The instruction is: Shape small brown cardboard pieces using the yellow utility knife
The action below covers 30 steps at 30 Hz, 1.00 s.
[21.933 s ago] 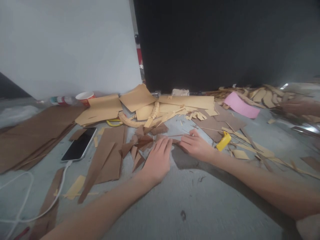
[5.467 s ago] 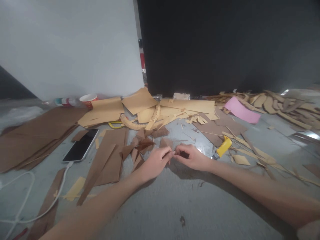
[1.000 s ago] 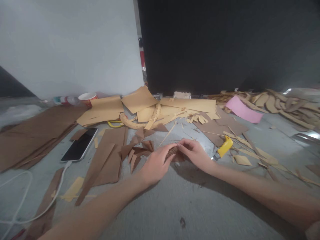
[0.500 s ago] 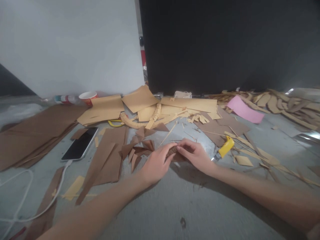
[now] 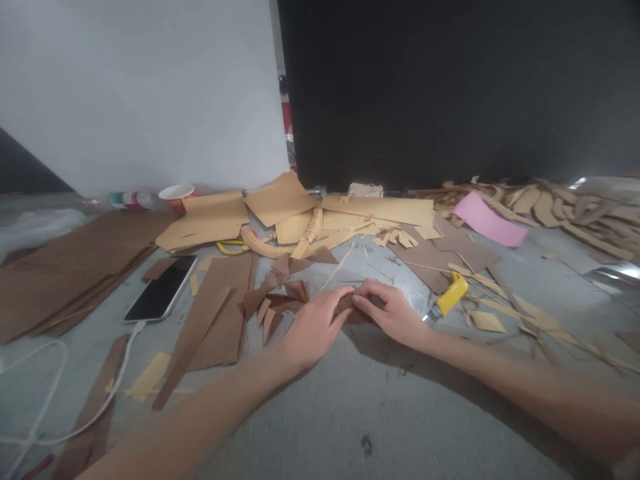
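Note:
Between my two hands is a small brown ridged piece, perhaps paper or card, mostly covered by the fingers. My left hand pinches its left part between thumb and fingers. On its right part, my right hand is closed with thumb and index finger pressed together. Brown folded paper scraps lie just left of my left hand. A yellow utility knife rests right of my right hand, its metal end towards the wrist.
A phone with a white cable lies left, near brown sheets. Tan sheets, a braided loop and a red cup stand at the back. Pink paper and cut strips are on the right.
Both hands stay in almost the same place, still on the brown ridged piece. My right fingers have shifted very slightly on it.

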Each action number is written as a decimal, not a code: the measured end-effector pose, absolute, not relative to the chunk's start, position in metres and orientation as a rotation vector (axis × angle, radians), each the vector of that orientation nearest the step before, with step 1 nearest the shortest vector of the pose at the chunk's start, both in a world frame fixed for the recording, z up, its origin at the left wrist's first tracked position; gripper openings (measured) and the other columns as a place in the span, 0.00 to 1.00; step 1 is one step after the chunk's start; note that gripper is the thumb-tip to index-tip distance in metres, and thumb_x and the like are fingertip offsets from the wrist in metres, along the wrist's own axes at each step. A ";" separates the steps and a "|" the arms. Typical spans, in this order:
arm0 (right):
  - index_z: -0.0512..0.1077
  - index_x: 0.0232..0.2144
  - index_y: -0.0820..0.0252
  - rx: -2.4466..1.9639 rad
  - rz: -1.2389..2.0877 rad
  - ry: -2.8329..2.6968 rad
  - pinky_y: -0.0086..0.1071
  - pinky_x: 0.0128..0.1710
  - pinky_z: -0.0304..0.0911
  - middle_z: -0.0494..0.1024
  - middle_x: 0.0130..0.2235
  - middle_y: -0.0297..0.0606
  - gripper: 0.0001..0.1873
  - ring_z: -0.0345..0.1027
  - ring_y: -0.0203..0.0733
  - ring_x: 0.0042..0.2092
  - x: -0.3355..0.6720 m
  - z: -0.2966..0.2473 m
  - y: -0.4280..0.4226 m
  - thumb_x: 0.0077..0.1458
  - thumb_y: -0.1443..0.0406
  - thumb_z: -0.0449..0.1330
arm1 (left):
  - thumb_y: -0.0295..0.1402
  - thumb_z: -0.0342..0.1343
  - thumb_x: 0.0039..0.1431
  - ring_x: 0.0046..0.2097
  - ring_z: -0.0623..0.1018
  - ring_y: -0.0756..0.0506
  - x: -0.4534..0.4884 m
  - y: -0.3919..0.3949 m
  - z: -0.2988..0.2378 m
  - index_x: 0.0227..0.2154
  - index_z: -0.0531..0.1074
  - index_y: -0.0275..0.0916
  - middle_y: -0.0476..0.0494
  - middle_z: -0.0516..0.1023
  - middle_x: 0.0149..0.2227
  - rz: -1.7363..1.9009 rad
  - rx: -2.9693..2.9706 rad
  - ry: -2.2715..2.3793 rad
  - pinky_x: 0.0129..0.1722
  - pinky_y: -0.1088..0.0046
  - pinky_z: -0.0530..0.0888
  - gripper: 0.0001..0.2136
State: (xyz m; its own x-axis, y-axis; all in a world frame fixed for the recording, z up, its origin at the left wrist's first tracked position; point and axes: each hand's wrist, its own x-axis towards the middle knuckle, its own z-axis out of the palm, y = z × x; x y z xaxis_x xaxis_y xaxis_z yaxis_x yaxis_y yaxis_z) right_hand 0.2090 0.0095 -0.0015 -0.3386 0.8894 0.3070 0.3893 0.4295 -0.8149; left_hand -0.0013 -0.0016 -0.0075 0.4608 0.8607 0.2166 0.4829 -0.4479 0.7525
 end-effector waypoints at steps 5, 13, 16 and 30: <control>0.72 0.30 0.56 -1.058 0.857 -1.931 0.35 0.40 0.66 0.75 0.32 0.35 0.18 0.70 0.42 0.37 0.210 -0.003 0.010 0.71 0.54 0.57 | 0.34 0.58 0.71 0.60 0.79 0.39 -0.001 -0.002 -0.009 0.59 0.70 0.49 0.44 0.80 0.58 0.829 2.066 1.123 0.61 0.58 0.74 0.16; 0.71 0.44 0.55 -1.098 0.830 -1.736 0.33 0.39 0.67 0.72 0.34 0.33 0.13 0.69 0.40 0.36 0.210 -0.009 0.011 0.65 0.54 0.64 | 0.35 0.66 0.64 0.54 0.82 0.40 -0.004 0.003 -0.002 0.51 0.76 0.42 0.42 0.83 0.51 1.166 1.848 1.164 0.56 0.63 0.75 0.14; 0.71 0.43 0.55 -1.077 0.854 -1.771 0.34 0.39 0.67 0.74 0.35 0.35 0.12 0.70 0.41 0.37 0.210 -0.009 0.012 0.67 0.54 0.63 | 0.39 0.66 0.65 0.53 0.81 0.40 -0.004 0.005 -0.001 0.48 0.78 0.41 0.43 0.84 0.50 1.168 1.803 1.148 0.56 0.64 0.74 0.12; 0.74 0.37 0.55 -1.079 0.826 -1.782 0.35 0.39 0.65 0.77 0.35 0.35 0.08 0.71 0.41 0.38 0.212 -0.011 0.012 0.68 0.58 0.61 | 0.50 0.53 0.73 0.33 0.77 0.45 -0.003 0.005 -0.005 0.60 0.75 0.44 0.49 0.80 0.32 0.973 1.664 1.074 0.36 0.71 0.73 0.21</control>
